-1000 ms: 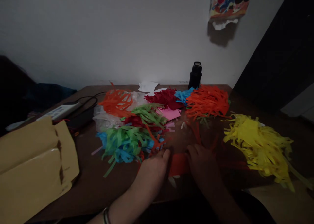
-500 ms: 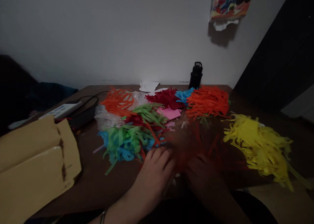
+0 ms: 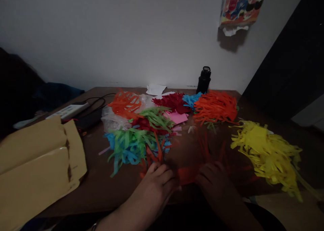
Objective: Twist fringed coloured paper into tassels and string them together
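Low in the head view, my left hand point(image 3: 159, 182) has its fingers closed on one end of a piece of orange-red fringed tissue paper point(image 3: 187, 174). My right hand point(image 3: 214, 181), dim in shadow, grips the other end. A flat strip of the paper spans the gap between both hands, and its cut fringes spread out past them on either side. Just beyond my left hand lies a heap of green and blue tissue fringe point(image 3: 131, 143). To the right of my right hand is a yellow fringe bundle point(image 3: 268, 153).
An orange fringe bundle point(image 3: 215, 106), a dark red one point(image 3: 172, 102) and pink paper point(image 3: 177, 117) lie farther back. A black bottle point(image 3: 203, 82) stands near the wall. On the left are a tan padded envelope point(image 3: 37, 170) and a power strip point(image 3: 69, 110) with cables.
Both hands have come slightly closer to me and moved apart a little. The orange-red paper between them, blurred before, now shows as a flat strip. The view has shifted slightly.
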Action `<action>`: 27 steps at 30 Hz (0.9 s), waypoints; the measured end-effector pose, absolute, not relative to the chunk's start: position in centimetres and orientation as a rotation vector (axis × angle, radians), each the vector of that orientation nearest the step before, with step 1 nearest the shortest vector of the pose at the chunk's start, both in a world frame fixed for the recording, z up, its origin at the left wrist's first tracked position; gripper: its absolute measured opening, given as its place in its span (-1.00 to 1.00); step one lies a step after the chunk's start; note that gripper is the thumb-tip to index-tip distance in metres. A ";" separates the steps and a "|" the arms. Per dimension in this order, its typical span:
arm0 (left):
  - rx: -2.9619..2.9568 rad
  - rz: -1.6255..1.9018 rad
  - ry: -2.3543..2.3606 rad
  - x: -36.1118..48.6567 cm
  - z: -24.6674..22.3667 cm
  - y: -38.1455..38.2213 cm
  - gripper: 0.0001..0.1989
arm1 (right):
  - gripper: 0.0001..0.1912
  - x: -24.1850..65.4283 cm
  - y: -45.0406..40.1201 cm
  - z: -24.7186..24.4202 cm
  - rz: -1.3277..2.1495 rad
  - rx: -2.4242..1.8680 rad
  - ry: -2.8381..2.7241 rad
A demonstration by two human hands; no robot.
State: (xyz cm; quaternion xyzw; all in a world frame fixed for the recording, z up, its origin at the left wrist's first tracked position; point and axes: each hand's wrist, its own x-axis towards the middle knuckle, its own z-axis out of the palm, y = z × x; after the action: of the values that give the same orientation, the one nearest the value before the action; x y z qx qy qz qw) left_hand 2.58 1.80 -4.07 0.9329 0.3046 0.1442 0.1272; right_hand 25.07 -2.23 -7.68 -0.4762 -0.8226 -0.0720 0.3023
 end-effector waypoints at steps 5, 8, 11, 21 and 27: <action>2.618 0.375 1.155 2.6 -3.7 2.0 -0.76 | -0.69 25.2 -0.9 -8.4 -0.330 -1.463 -2.172; 2.605 0.246 1.300 2.8 -3.6 2.5 -0.75 | -0.68 24.9 0.1 -8.9 -0.393 -1.561 -2.164; 2.629 0.165 1.376 2.9 -3.7 3.2 -0.76 | -0.71 24.8 0.6 -8.8 -0.380 -1.634 -2.163; 2.782 0.337 1.125 3.1 -4.5 3.7 -0.83 | -0.82 23.9 -0.7 -6.9 -0.194 -1.309 -2.127; 2.705 0.309 0.989 2.6 -3.5 3.0 -0.85 | -0.79 22.8 -1.2 -8.0 -0.125 -1.216 -2.216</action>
State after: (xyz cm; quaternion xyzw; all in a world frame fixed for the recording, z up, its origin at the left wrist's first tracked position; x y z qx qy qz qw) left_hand 2.62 3.03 -3.51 0.9268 0.3389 0.1059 0.1220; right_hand 22.79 -1.21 -8.02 -0.4584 -0.8351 -0.0471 0.3005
